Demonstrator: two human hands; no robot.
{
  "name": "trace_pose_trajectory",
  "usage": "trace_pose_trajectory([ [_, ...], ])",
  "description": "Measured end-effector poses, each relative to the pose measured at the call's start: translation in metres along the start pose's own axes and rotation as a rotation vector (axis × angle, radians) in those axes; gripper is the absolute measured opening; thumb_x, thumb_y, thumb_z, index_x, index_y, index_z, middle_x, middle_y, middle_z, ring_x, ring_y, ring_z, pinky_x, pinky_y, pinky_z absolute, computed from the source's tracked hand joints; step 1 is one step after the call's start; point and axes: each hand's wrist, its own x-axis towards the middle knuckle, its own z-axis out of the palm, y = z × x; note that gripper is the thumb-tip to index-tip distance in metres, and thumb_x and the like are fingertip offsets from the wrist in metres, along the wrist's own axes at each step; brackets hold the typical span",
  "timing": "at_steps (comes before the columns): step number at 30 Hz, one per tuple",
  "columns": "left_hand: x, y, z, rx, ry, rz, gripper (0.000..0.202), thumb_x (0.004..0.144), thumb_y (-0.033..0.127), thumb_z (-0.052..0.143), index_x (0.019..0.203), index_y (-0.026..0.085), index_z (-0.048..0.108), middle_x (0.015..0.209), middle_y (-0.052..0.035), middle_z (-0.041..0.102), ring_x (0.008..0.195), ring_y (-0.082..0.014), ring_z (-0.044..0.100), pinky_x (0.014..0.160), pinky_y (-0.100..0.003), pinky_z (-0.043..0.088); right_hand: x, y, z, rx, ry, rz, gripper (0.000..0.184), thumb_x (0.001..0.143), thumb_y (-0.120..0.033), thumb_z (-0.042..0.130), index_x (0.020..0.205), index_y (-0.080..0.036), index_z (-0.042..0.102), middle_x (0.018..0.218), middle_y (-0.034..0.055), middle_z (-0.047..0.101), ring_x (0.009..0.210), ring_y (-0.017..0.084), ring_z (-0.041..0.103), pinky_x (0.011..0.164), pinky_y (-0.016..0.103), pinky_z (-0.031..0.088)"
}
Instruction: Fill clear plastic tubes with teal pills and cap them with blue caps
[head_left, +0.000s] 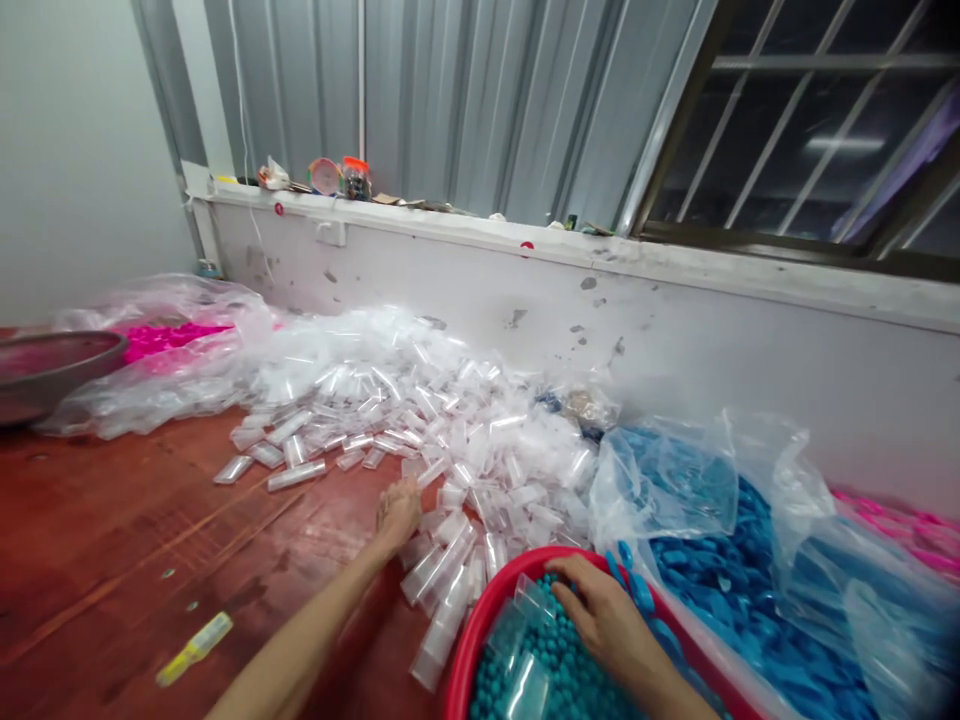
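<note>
My left hand (pixel 399 513) is at the near edge of a large heap of clear plastic tubes (pixel 450 560), its fingers blurred and curled down against the pieces. Whether it grips a tube cannot be made out. My right hand (pixel 596 608) is over a red basin (pixel 466 640), thumb and forefinger apart, with nothing seen between them. Small teal beads (pixel 555 650) fill the basin, and a few clear tubes (pixel 527 685) lie on top of them. Some blue plastic pieces (pixel 637 590) rest at the basin's right side, beside my right hand.
Right of the basin, a clear bag (pixel 675 470) holds many blue pieces (pixel 720 570). Bright pink pieces (pixel 169 340) lie in plastic at left, by a grey bowl (pixel 67 350). A yellow-and-clear tool (pixel 195 648) lies on the red floor (pixel 112 530). A ledge (pixel 450 225) runs behind.
</note>
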Motion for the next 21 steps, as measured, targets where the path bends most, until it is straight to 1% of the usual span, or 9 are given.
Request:
trace_pose_trajectory([
  [3, -0.014, 0.014, -0.027, -0.069, -0.040, 0.133, 0.026, 0.084, 0.023, 0.034, 0.102, 0.014, 0.052, 0.090, -0.0094, 0.062, 0.088, -0.0217, 0.057, 0.075, -0.030, 0.040, 0.022, -0.014, 0.008, -0.343, 0.211, -0.227, 0.041, 0.081, -0.010, 0.039, 0.122, -0.018, 0.045, 0.123, 0.0124, 0.047, 0.113, 0.026, 0.043, 0.090, 0.040, 0.037],
  [6, -0.037, 0.035, -0.053, -0.181, -0.146, 0.288, 0.022, 0.081, 0.029, 0.040, 0.095, 0.019, 0.053, 0.082, -0.0030, 0.062, 0.078, -0.0156, 0.059, 0.070, -0.024, 0.042, 0.044, -0.033, 0.006, -0.594, 0.271, -0.436, 0.050, 0.082, -0.005, 0.038, 0.128, -0.023, 0.036, 0.133, 0.0099, 0.038, 0.123, 0.031, 0.027, 0.095, 0.052, 0.027],
  [7, -0.045, 0.041, -0.060, -0.275, -0.246, 0.330, 0.023, 0.081, 0.033, 0.040, 0.092, 0.018, 0.053, 0.076, -0.0010, 0.060, 0.068, -0.0130, 0.058, 0.064, -0.022, 0.043, 0.049, -0.038, 0.003, -0.641, 0.262, -0.478, 0.048, 0.083, -0.005, 0.037, 0.128, -0.022, 0.036, 0.132, 0.0102, 0.038, 0.122, 0.031, 0.028, 0.094, 0.052, 0.027],
  [9, -0.062, 0.053, -0.072, -0.558, -0.570, 0.371, 0.028, 0.078, 0.041, 0.040, 0.085, 0.016, 0.051, 0.064, 0.0015, 0.055, 0.051, -0.0094, 0.051, 0.052, -0.021, 0.041, 0.053, -0.046, -0.006, -0.679, 0.201, -0.503, 0.041, 0.085, -0.007, 0.037, 0.124, -0.019, 0.038, 0.123, 0.0113, 0.046, 0.112, 0.027, 0.040, 0.090, 0.046, 0.032],
  [11, -0.076, 0.062, -0.080, -0.758, -0.863, 0.358, 0.032, 0.074, 0.045, 0.043, 0.082, 0.015, 0.050, 0.060, 0.0029, 0.051, 0.045, -0.0079, 0.046, 0.047, -0.020, 0.038, 0.049, -0.050, -0.015, -0.682, 0.121, -0.476, 0.028, 0.086, -0.010, 0.038, 0.112, -0.017, 0.047, 0.103, 0.0087, 0.056, 0.092, 0.022, 0.050, 0.080, 0.037, 0.038],
  [12, -0.082, 0.067, -0.083, -0.770, -0.923, 0.353, 0.032, 0.072, 0.045, 0.045, 0.083, 0.015, 0.050, 0.060, 0.0030, 0.051, 0.046, -0.0081, 0.046, 0.047, -0.019, 0.038, 0.045, -0.050, -0.018, -0.688, 0.083, -0.461, 0.022, 0.086, -0.011, 0.039, 0.103, -0.017, 0.051, 0.093, 0.0067, 0.057, 0.084, 0.021, 0.052, 0.075, 0.034, 0.039],
  [14, -0.093, 0.077, -0.084, -0.656, -0.839, 0.391, 0.031, 0.069, 0.040, 0.051, 0.090, 0.017, 0.052, 0.066, 0.0021, 0.055, 0.055, -0.0106, 0.050, 0.052, -0.020, 0.038, 0.035, -0.050, -0.021, -0.721, 0.028, -0.439, 0.014, 0.084, -0.011, 0.041, 0.088, -0.018, 0.053, 0.080, 0.0041, 0.057, 0.075, 0.020, 0.052, 0.067, 0.032, 0.038],
  [18, -0.112, 0.104, -0.073, -0.295, -0.409, 0.481, 0.039, 0.064, 0.034, 0.059, 0.101, 0.022, 0.053, 0.080, -0.0011, 0.061, 0.073, -0.0182, 0.055, 0.062, -0.024, 0.037, 0.018, -0.045, -0.017, -0.824, 0.013, -0.323, 0.015, 0.082, -0.008, 0.041, 0.081, -0.019, 0.051, 0.074, 0.0046, 0.056, 0.067, 0.022, 0.052, 0.061, 0.033, 0.037],
  [21, -0.123, 0.117, -0.063, -0.240, -0.307, 0.462, 0.029, 0.067, 0.031, 0.054, 0.094, 0.019, 0.055, 0.082, -0.0037, 0.062, 0.075, -0.0200, 0.055, 0.062, -0.025, 0.036, 0.012, -0.034, -0.017, -0.845, 0.018, -0.210, 0.017, 0.081, -0.006, 0.039, 0.080, -0.019, 0.050, 0.075, 0.0053, 0.056, 0.067, 0.021, 0.053, 0.058, 0.031, 0.036],
])
